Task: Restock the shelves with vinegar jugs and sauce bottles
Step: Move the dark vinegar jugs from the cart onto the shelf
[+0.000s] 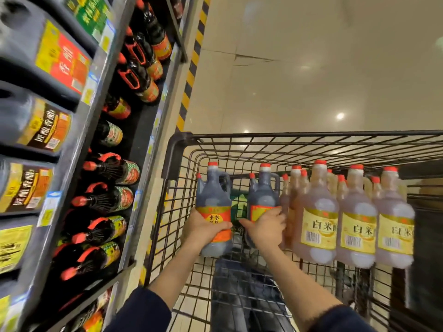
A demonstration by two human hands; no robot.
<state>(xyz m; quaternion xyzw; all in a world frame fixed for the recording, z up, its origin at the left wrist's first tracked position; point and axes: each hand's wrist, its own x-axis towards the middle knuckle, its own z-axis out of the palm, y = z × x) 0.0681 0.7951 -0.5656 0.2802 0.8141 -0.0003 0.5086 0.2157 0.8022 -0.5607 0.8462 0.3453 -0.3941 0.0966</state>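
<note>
Item one: first dark vinegar jug (213, 197), red cap, moulded handle, orange-and-yellow label, inside the wire cart (299, 134) toward its left wall; the fingers of my left hand (203, 227) are wrapped round its lower body, thumb lying across the label. Whether its base rests on the cart floor I cannot tell. Item two: second dark vinegar jug (263, 192), same cap and label, just right of the first with a narrow gap between them; my right hand (266, 230) grasps it low down, fingers curled over the label's right side, thumb pointing left. Item three: pale rice vinegar jugs (320, 212), red caps, yellow labels with barcodes, packed upright in rows at the right of the cart, the nearest touching the back of my right fingers. Item four: shelves (154, 130) on my left, grey edges with price tags. The lower bays hold sauce bottles (112, 168), dark glass with red caps and red neck handles, in a long row. The nearer bays hold large dark jugs (36, 125) with yellow, red and black labels, blurred. Item five: yellow-and-black striped tape (191, 68) runs along the foot of the shelving on a glossy beige floor (311, 68). Both my forearms are bare, dark sleeves (143, 312) pushed up.
</note>
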